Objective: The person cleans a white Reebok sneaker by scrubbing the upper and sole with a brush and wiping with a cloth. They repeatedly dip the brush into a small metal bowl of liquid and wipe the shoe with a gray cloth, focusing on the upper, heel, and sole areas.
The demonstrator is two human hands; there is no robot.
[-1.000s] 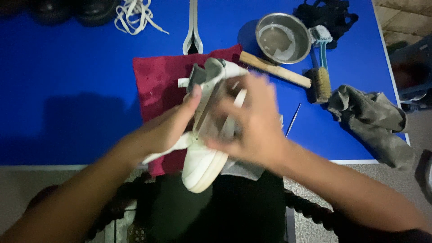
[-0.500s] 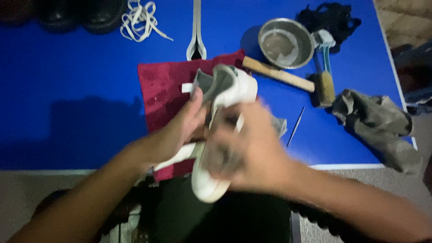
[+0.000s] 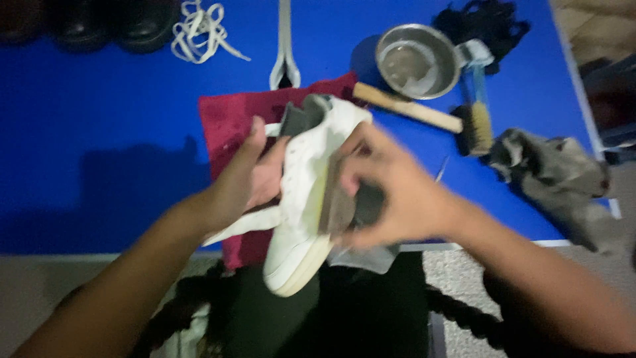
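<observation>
Left hand [image 3: 248,179] cups one white sneaker [image 3: 306,192]; right hand [image 3: 391,192] presses one grey cloth [image 3: 351,209] on its side. Beyond right hand: one steel bowl [image 3: 416,61], two brushes.

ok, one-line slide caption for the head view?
Left hand steadies a white shoe over a red towel while right hand presses a grey cloth against it.

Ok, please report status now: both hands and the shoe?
Left hand holds white shoe. Right hand presses grey cloth on its side. Nothing in the way.
</observation>
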